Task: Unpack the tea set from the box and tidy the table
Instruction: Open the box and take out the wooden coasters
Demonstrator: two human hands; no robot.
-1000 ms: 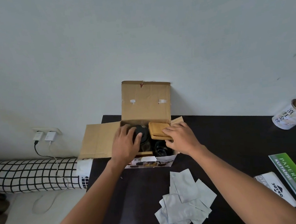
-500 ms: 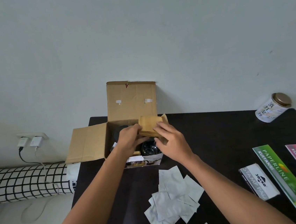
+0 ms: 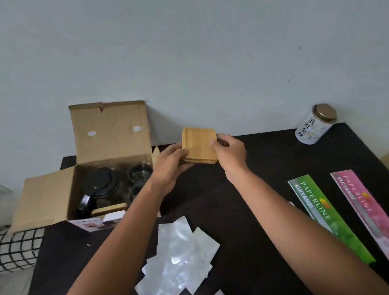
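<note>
We hold a small stack of square wooden coasters (image 3: 199, 144), pale bamboo with rounded corners and a raised rim, above the matte black desk (image 3: 274, 163), just right of the open cardboard box (image 3: 111, 141). Our left hand (image 3: 170, 164) grips the stack's left edge, our right hand (image 3: 230, 152) pinches its right edge. Inside the box sit a black-lidded teapot (image 3: 100, 185) and what look like clear glass cups (image 3: 140, 172). Crinkled silver foil sachets (image 3: 176, 257) lie near us.
</note>
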